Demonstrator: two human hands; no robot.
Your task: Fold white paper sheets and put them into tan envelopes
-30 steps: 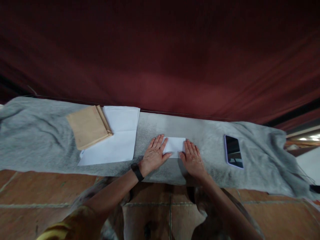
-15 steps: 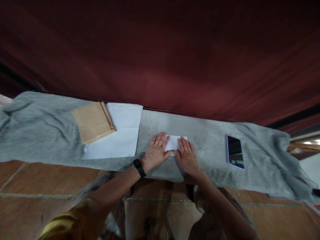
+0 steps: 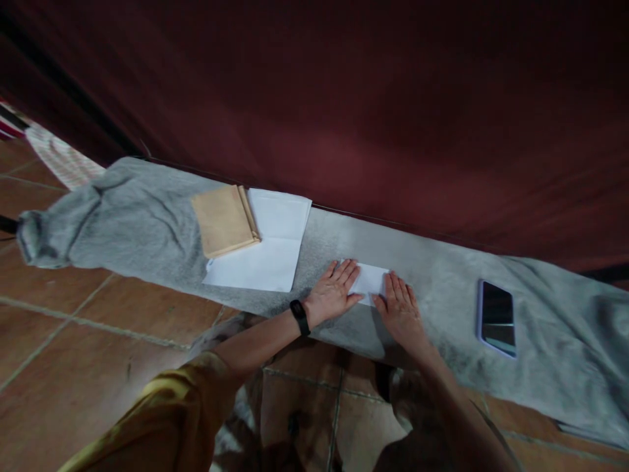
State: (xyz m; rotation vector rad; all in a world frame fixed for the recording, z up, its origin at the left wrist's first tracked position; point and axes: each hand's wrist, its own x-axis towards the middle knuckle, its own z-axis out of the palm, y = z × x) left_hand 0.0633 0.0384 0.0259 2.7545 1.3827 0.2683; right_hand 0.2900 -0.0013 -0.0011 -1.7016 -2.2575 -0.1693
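Note:
A small folded white paper lies on a grey blanket spread over a tiled floor. My left hand, a black band on its wrist, lies flat with fingers stretched out on the paper's left part. Flat on the paper's right edge rests my right hand, fingers together and extended. Most of the paper is covered by the two hands.
To the left on the blanket lie white sheets with a tan envelope stack on top. A phone with a lilac case lies to the right. A dark red curtain hangs behind the blanket. Brown floor tiles are in front.
My right hand slid left over the folded paper, closer to the left hand, covering more of it. The view swung, shifting everything to the right and tilting it.

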